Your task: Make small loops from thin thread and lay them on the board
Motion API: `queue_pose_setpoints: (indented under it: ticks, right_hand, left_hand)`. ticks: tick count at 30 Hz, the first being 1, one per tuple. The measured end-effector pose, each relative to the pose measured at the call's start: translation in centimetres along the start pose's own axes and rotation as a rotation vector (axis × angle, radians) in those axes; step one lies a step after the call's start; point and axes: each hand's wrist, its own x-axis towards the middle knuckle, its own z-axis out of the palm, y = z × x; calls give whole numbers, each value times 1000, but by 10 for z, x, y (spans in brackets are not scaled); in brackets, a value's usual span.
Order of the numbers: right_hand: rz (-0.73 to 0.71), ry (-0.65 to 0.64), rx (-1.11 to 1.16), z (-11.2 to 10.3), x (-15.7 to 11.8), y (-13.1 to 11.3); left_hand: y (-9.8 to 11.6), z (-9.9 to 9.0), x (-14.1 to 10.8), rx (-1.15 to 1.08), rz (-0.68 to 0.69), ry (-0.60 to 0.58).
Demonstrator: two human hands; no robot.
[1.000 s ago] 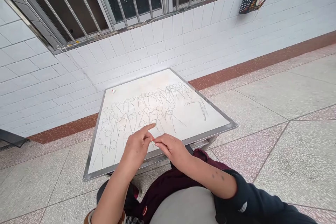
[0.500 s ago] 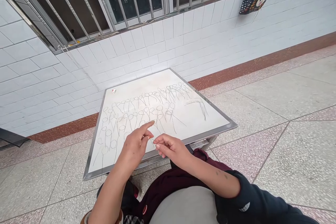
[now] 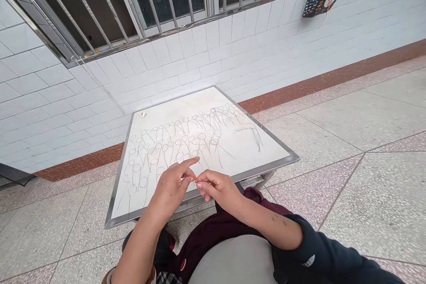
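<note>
My left hand (image 3: 173, 186) is over the near part of the white-topped table (image 3: 213, 97), thumb and fingers pinched while the index finger points out. My right hand (image 3: 218, 187) meets it, fingertips pinched and touching or nearly touching the left ones. Between them is a thin dark wire, mostly hidden by the fingers. Beyond my hands lie several looped wires (image 3: 170, 143), each a round loop with a long tail, laid in rows across the tabletop. Some straight or slightly bent wires (image 3: 258, 137) form a loose bundle at the right.
A small white and red object (image 3: 143, 115) sits at the table's far left corner. Behind the table rises a white tiled wall (image 3: 186, 62) with a barred window (image 3: 166, 0). A dark patterned bag (image 3: 322, 0) hangs from the bars. Speckled tiles (image 3: 333, 120) cover the floor.
My left hand has shifted slightly right and down, bringing its fingertips against or close to those of my right hand. The right hand has hardly moved.
</note>
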Motion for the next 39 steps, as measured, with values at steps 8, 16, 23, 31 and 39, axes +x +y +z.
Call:
queue_pose_setpoints:
  ticks: [8, 16, 23, 31, 39]
  right_hand:
    - [-296, 43, -442, -1, -1, 3]
    - [-61, -46, -87, 0, -2, -1]
    - [9, -96, 58, -2, -3, -6]
    - [60, -233, 182, -4, 1, -7]
    - [84, -102, 190, -8, -1, -8]
  left_hand:
    - [2, -1, 0, 3, -1, 20]
    - [0, -5, -2, 0, 16, 93]
    - [-1, -8, -3, 60, 60, 67]
    - [2, -7, -3, 124, 139, 22]
    - [7, -7, -31, -60, -12, 713]
